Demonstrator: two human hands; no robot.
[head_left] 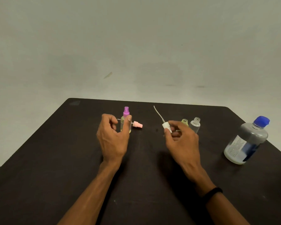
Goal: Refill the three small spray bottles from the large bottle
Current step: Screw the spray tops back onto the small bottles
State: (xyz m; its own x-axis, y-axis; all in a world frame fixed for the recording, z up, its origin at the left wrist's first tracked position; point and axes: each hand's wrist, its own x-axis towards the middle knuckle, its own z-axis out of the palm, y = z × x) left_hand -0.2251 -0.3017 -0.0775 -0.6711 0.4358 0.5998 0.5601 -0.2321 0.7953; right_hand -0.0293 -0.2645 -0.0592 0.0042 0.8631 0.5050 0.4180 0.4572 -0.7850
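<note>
My right hand pinches a white spray head between thumb and fingertips, its thin dip tube pointing up and away from me. Just beyond that grip stand two small bottles with bare necks: a yellowish one, partly hidden by my fingers, and beside it a clear one. I cannot tell how much either holds. Further out to the right, well apart, stands the large bottle, its blue cap on; how full it is I cannot tell.

My left hand hangs loosely curled and holds nothing, thumb just in front of the third small bottle, which keeps its purple spray head and shows pale yellowish liquid. Whether the thumb touches it I cannot tell. Just right of it a pink spray head lies on the dark table.

I judge the task is early: two bottles opened, one capped, the large bottle sealed, nothing visibly poured.
</note>
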